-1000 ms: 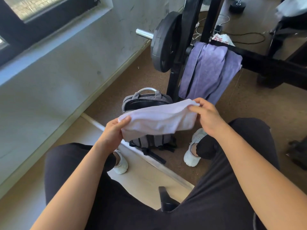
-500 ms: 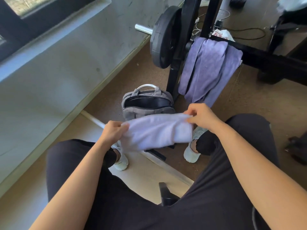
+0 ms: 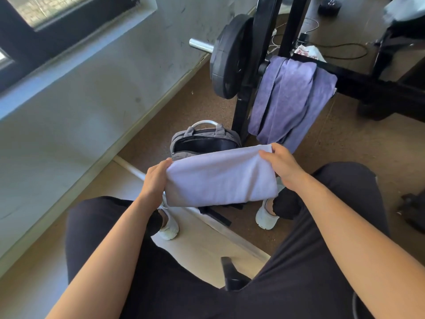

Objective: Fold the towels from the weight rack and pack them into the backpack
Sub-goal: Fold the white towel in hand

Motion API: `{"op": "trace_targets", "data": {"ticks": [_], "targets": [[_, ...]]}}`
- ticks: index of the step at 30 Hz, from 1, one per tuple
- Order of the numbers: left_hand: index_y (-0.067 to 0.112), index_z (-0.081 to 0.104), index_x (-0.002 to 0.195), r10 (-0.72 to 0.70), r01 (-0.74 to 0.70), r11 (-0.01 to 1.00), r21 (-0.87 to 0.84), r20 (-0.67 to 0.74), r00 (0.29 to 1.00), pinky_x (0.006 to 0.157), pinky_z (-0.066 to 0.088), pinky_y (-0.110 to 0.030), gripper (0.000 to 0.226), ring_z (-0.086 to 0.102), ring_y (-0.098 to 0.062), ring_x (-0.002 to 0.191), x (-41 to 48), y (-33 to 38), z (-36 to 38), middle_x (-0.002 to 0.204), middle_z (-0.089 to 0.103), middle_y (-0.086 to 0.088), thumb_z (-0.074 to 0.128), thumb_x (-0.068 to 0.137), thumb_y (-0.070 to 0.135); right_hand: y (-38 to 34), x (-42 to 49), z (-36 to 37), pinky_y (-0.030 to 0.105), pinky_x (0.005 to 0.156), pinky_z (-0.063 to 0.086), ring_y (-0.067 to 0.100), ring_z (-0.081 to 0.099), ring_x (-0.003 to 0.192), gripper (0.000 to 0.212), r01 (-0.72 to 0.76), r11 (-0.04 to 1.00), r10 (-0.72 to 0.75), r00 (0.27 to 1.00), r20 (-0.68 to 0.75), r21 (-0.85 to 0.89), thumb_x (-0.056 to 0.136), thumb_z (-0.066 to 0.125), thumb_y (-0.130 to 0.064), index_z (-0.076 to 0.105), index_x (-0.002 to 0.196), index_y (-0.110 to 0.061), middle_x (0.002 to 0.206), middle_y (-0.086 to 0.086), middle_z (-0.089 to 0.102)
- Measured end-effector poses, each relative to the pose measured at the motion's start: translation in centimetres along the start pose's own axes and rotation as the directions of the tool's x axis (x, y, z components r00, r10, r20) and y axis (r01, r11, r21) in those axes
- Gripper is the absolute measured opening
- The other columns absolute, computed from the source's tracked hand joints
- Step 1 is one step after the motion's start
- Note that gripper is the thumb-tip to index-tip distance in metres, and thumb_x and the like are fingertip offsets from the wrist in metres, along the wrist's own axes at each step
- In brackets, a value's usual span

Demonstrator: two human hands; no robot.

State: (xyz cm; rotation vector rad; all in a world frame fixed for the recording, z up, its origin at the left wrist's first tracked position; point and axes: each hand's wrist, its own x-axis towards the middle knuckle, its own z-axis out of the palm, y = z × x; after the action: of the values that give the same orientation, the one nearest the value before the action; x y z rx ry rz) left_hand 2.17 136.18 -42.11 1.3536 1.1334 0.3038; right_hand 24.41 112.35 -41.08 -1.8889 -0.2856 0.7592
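Head view looks down over 2 thighs in black trousers [image 3: 299, 261], with a black post [image 3: 230, 272] showing between them above a pale platform [image 3: 202, 245]. Both bare forearms reach forward from the near edge. The left hand [image 3: 155, 180] grips the left end of a pale lilac towel [image 3: 220, 178], thumb lying along the top fold and fingers hidden behind the cloth. The right hand [image 3: 285, 165] holds the towel's upper right corner, fingers curled over its edge. The towel hangs between the 2 hands as a folded, doubled band, held in the air above the feet. Below it are 2 white shoes: the left shoe [image 3: 170, 227] at the platform's edge and the right shoe [image 3: 266, 218] on the brown floor [image 3: 345, 146]. Just beyond the towel a grey backpack [image 3: 202, 139] stands upright on the floor, its main compartment unzipped and gaping dark. Its lower half is hidden by the towel, and whether the 2 touch cannot be told. Farther and to the right rises the black weight rack [image 3: 268, 24], with a purple towel [image 3: 289, 100] draped over its horizontal bar and hanging in loose folds just right of the backpack. A black weight plate [image 3: 230, 56] sits on the rack's left side, with a chrome bar end [image 3: 200, 45] pointing left. A grey wall [image 3: 92, 100] runs along the left, and a cable [image 3: 345, 46] lies on the far floor.
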Motion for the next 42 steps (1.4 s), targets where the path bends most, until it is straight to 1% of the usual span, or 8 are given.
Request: {"op": "trace_targets", "data": {"ticks": [6,11,16,20,26,31,38,42], "targets": [[0.012,0.073,0.124,-0.331,0.378,0.924,-0.058,0.373,0.867,0.093,0.054,-0.044,0.086,0.074,-0.03,0.108,-0.6,-0.1,-0.2,0.118,0.076,-0.012,0.035,0.092,0.082,0.0,-0.3,0.5,0.038,0.083,0.045,0.018,0.055,0.092,0.016,0.03,0.999,-0.032,0.998,-0.055,-0.034,0.102,0.056,-0.023,0.055,0.113,-0.012,0.104,0.006,0.059],[0.003,0.069,0.116,-0.151,0.163,0.987,-0.006,0.342,0.928,0.067,0.058,-0.028,0.033,0.073,-0.018,0.076,-0.9,-0.4,0.5,0.103,0.072,-0.013,0.07,0.095,0.029,0.0,-0.5,0.7,0.037,0.079,0.046,0.02,0.057,0.091,0.018,0.102,0.993,-0.108,0.989,-0.102,-0.058,0.101,0.058,-0.025,0.058,0.109,-0.009,0.1,0.007,0.062],[0.008,0.068,0.116,0.04,-0.033,0.999,-0.025,0.329,0.944,0.074,0.05,-0.042,0.045,0.067,-0.028,0.086,-2.0,-0.3,2.3,0.099,0.072,-0.011,0.077,0.084,0.038,-0.3,-2.1,2.9,0.027,0.06,0.036,0.011,0.049,0.068,0.028,0.179,0.975,-0.189,0.98,-0.064,-0.129,0.099,0.063,-0.029,0.062,0.086,-0.003,0.076,0.01,0.06],[0.01,0.067,0.116,0.157,-0.179,0.984,0.017,0.403,0.902,0.063,0.053,-0.027,0.023,0.071,-0.017,0.085,-3.8,-0.5,4.6,0.098,0.075,-0.011,0.072,0.095,0.019,-0.7,-4.0,6.2,0.033,0.06,0.034,0.016,0.043,0.063,0.045,0.251,0.962,-0.244,0.967,0.072,-0.103,0.096,0.062,-0.034,0.054,0.076,0.005,0.07,0.026,0.05],[0.004,0.063,0.099,0.183,-0.183,0.982,-0.045,0.468,0.865,0.074,0.057,-0.034,0.014,0.067,-0.016,0.082,-4.5,-0.1,5.2,0.087,0.068,-0.005,0.065,0.091,0.016,-1.1,-5.0,7.5,0.031,0.08,0.055,0.018,0.069,0.095,0.028,0.181,0.983,-0.175,0.939,0.295,0.008,0.093,0.071,-0.036,0.066,0.11,-0.014,0.099,0.005,0.071],[0.005,0.076,0.109,0.191,-0.203,0.978,-0.044,0.577,0.794,0.086,0.053,-0.028,0.039,0.063,-0.016,0.092,-4.3,-0.1,4.8,0.102,0.073,-0.003,0.046,0.087,0.019,-0.4,-4.5,7.7,0.03,0.09,0.053,0.013,0.064,0.11,0.051,0.174,0.983,-0.156,0.963,0.218,-0.066,0.082,0.084,-0.023,0.057,0.124,-0.014,0.116,0.002,0.068],[0.015,0.069,0.116,0.274,-0.269,0.961,-0.058,0.109,0.955,0.076,0.046,-0.025,0.042,0.058,-0.009,0.081,-2.8,-0.2,4.5,0.089,0.062,0.006,0.065,0.076,0.026,-0.4,-3.4,6.6,0.042,0.101,0.053,0.033,0.065,0.119,0.035,-0.158,0.863,0.02,0.96,0.28,0.48,0.095,0.063,-0.003,0.061,0.13,-0.005,0.125,0.016,0.07],[0.026,0.056,0.131,-0.056,0.093,0.988,-0.12,0.278,0.959,0.095,0.053,-0.037,0.066,0.069,-0.016,0.107,-2.6,-0.4,4.1,0.126,0.068,-0.002,0.07,0.075,0.058,-0.9,-3.2,5.7,0.048,0.106,0.049,0.032,0.062,0.124,0.041,-0.293,0.679,0.023,0.925,0.38,0.673,0.093,0.058,-0.002,0.06,0.132,-0.014,0.132,0.014,0.067]]}}
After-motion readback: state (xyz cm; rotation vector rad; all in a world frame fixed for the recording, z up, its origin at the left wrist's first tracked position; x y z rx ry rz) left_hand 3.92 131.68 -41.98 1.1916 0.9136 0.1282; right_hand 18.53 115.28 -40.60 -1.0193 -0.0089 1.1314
